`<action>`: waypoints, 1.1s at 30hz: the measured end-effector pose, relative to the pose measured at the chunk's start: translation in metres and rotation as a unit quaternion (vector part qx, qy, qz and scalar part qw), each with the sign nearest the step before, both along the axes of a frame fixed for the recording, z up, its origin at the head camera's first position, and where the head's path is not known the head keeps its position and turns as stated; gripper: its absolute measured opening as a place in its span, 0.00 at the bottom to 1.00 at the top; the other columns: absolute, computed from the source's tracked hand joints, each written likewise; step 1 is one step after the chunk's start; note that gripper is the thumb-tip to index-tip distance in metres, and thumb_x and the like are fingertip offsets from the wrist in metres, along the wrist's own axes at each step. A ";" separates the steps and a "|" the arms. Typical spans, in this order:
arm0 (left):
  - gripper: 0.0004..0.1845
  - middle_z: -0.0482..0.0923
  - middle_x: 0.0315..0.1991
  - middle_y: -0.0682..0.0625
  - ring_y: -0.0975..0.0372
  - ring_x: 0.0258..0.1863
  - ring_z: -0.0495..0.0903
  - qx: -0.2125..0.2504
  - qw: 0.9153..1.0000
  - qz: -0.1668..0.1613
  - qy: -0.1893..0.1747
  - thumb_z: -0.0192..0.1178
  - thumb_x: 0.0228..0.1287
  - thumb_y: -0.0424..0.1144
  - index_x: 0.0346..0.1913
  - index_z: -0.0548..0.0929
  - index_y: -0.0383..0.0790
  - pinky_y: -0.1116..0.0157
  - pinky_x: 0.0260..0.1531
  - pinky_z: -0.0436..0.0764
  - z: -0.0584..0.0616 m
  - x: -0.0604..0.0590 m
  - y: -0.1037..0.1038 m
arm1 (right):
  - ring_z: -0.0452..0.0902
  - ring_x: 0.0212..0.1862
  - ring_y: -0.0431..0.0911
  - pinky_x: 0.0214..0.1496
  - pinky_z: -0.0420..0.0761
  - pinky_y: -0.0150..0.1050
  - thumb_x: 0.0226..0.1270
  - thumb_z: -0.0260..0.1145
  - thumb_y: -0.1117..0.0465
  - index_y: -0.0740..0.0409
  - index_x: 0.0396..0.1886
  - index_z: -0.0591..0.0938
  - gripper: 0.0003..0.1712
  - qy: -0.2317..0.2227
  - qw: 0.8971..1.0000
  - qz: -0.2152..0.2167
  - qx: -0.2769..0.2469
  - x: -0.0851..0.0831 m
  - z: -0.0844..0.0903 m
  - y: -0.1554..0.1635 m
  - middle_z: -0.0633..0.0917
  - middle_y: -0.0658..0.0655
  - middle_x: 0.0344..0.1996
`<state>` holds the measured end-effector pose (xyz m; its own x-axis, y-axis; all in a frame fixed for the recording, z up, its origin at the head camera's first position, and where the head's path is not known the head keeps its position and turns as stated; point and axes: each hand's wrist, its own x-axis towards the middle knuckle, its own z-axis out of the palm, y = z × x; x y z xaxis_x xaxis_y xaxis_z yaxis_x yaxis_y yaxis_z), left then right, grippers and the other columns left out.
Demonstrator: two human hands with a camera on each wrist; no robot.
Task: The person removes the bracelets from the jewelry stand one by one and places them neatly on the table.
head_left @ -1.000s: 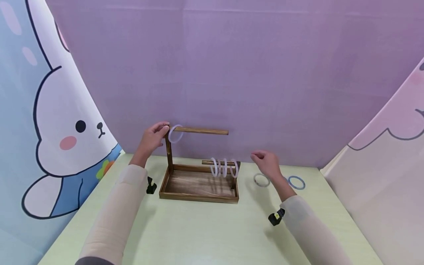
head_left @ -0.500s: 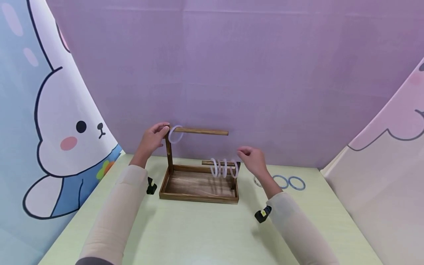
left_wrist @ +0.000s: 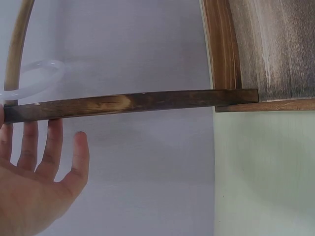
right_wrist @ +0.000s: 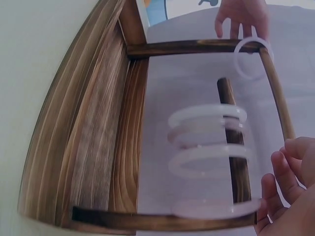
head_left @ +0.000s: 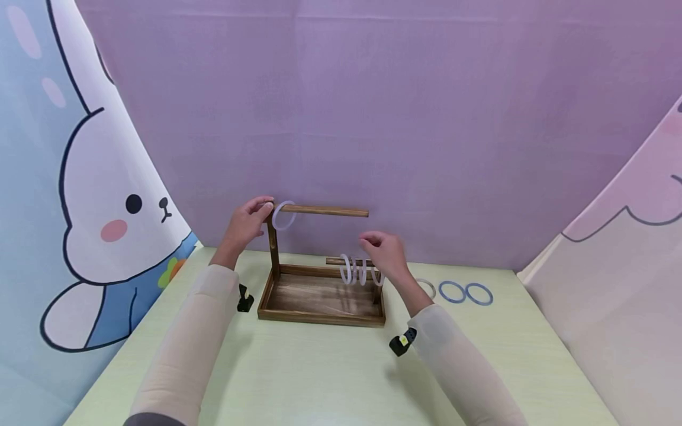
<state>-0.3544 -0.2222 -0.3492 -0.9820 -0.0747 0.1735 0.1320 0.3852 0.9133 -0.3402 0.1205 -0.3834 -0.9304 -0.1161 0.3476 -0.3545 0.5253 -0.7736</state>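
My left hand (head_left: 247, 223) grips the top of the tall post of a wooden bangle stand (head_left: 322, 321), with thumb and fingers around the corner where the upper bar starts. One pale lilac bangle (head_left: 284, 215) hangs on that bar beside the hand. Several pale bangles (head_left: 363, 272) hang on the short lower bar. My right hand (head_left: 388, 255) is raised above the right end of the lower bar, fingers loosely curled and thumb near the index finger, with no bangle visible in it. In the right wrist view, its fingertips (right_wrist: 295, 147) overlap the free end of the upper bar.
On the table (head_left: 298, 373), right of the stand, lie a whitish bangle (head_left: 431, 290), partly hidden by the right forearm, and two blue bangles (head_left: 452, 291). A purple cloth backdrop (head_left: 453, 130) stands behind, with a printed cartoon cloth (head_left: 106, 195) at the left.
My right hand has moved left from above the loose bangles to above the lower bar, uncovering the blue bangles. The left hand stays on the post and the hanging bangles look unchanged.
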 end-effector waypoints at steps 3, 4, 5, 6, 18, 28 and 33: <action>0.27 0.75 0.66 0.44 0.49 0.63 0.77 0.005 1.000 0.000 0.001 0.51 0.77 0.60 0.71 0.74 0.53 0.48 0.54 0.83 0.001 -0.001 0.001 | 0.82 0.39 0.47 0.38 0.80 0.36 0.72 0.68 0.56 0.57 0.49 0.89 0.13 -0.002 1.000 0.011 -0.006 0.001 0.001 -0.006 0.90 0.56 0.41; 0.27 0.75 0.66 0.44 0.50 0.63 0.77 0.006 1.000 0.000 0.000 0.51 0.77 0.60 0.71 0.74 0.53 0.49 0.53 0.83 0.002 -0.002 0.002 | 0.82 0.38 0.46 0.38 0.80 0.36 0.73 0.68 0.56 0.57 0.49 0.89 0.13 -0.002 1.000 0.014 -0.009 0.001 0.002 -0.008 0.90 0.56 0.40; 0.27 0.75 0.66 0.44 0.50 0.63 0.77 0.006 1.000 -0.001 0.000 0.52 0.77 0.60 0.71 0.74 0.53 0.49 0.53 0.83 0.003 -0.002 0.002 | 0.82 0.38 0.46 0.37 0.80 0.35 0.73 0.68 0.56 0.57 0.49 0.89 0.13 -0.004 1.000 0.017 -0.013 0.002 0.002 -0.011 0.90 0.56 0.40; 0.26 0.75 0.66 0.44 0.50 0.62 0.78 0.008 1.000 0.000 -0.001 0.52 0.77 0.59 0.71 0.74 0.53 0.49 0.53 0.83 0.003 -0.003 0.002 | 0.82 0.37 0.46 0.37 0.80 0.35 0.73 0.68 0.56 0.57 0.49 0.89 0.12 -0.005 1.000 0.021 -0.015 0.002 0.002 -0.013 0.90 0.56 0.40; 0.27 0.75 0.66 0.44 0.50 0.62 0.77 0.001 1.000 0.005 -0.001 0.51 0.77 0.59 0.71 0.74 0.53 0.53 0.50 0.84 0.000 -0.001 -0.005 | 0.84 0.40 0.46 0.43 0.84 0.41 0.73 0.68 0.57 0.52 0.49 0.90 0.10 -0.008 0.999 0.034 0.002 0.009 0.010 -0.049 0.91 0.53 0.43; 0.28 0.75 0.65 0.45 0.50 0.63 0.77 0.007 1.000 0.010 -0.005 0.52 0.76 0.61 0.71 0.74 0.54 0.49 0.54 0.83 0.001 0.000 -0.006 | 0.84 0.38 0.47 0.37 0.82 0.36 0.74 0.67 0.57 0.54 0.50 0.89 0.11 -0.012 0.997 0.081 -0.016 0.009 0.009 -0.082 0.90 0.56 0.42; 0.27 0.75 0.66 0.45 0.50 0.63 0.77 0.014 1.000 0.009 -0.007 0.52 0.76 0.61 0.71 0.74 0.55 0.45 0.58 0.81 0.002 0.001 -0.005 | 0.84 0.39 0.49 0.36 0.82 0.35 0.73 0.67 0.58 0.55 0.51 0.88 0.12 -0.011 0.995 0.099 -0.015 0.010 0.008 -0.099 0.90 0.56 0.42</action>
<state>-0.3533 -0.2275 -0.3468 -0.9828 -0.0972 0.1571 0.1121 0.3623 0.9253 -0.3306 0.0217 -0.3757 -0.8977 -0.2873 0.3341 -0.4320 0.4234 -0.7963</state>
